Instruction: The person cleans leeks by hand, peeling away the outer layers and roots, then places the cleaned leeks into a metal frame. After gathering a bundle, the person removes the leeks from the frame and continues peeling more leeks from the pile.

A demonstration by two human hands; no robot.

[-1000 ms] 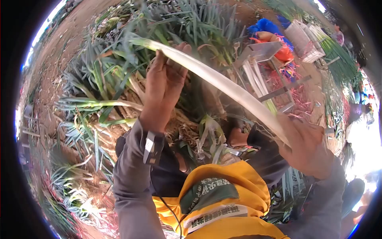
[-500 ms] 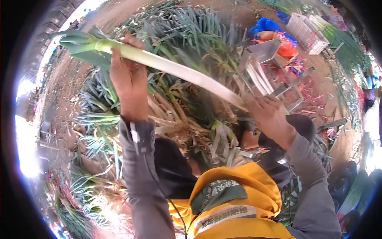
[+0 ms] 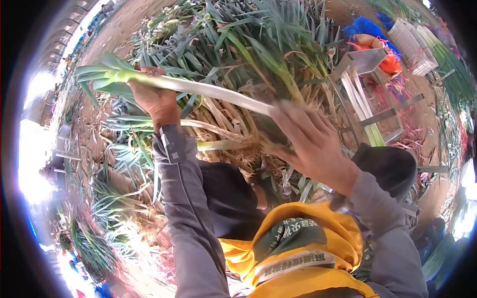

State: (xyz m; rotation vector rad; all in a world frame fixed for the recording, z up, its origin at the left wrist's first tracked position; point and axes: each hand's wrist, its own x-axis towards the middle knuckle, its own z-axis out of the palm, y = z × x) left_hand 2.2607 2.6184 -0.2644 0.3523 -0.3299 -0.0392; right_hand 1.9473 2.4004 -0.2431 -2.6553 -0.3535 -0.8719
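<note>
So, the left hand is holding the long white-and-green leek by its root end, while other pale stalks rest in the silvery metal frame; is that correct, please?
Not quite: the left hand holds the long white-and-green leek near its leafy green end, as the head view shows. Other pale stalks do rest in the silvery metal frame.

The ground (image 3: pixel 344 14) is bare brown earth, and 1 metal rack (image 3: pixel 360 60) stands on it. Left of the rack spreads a large leek pile (image 3: pixel 258 44), its green leaves mostly pointing away from the person and many of its pale, rooty ends towards them. Well apart from the rack, at the lower left, lie smaller leek clumps (image 3: pixel 92 248). Pink strips (image 3: pixel 408 121) litter the earth just right of the rack. Beyond it sit blue material (image 3: pixel 365 28), orange material (image 3: pixel 390 62) and, further right, 1 pale crate (image 3: pixel 410 45) beside long green stalks (image 3: pixel 454 82).
</note>
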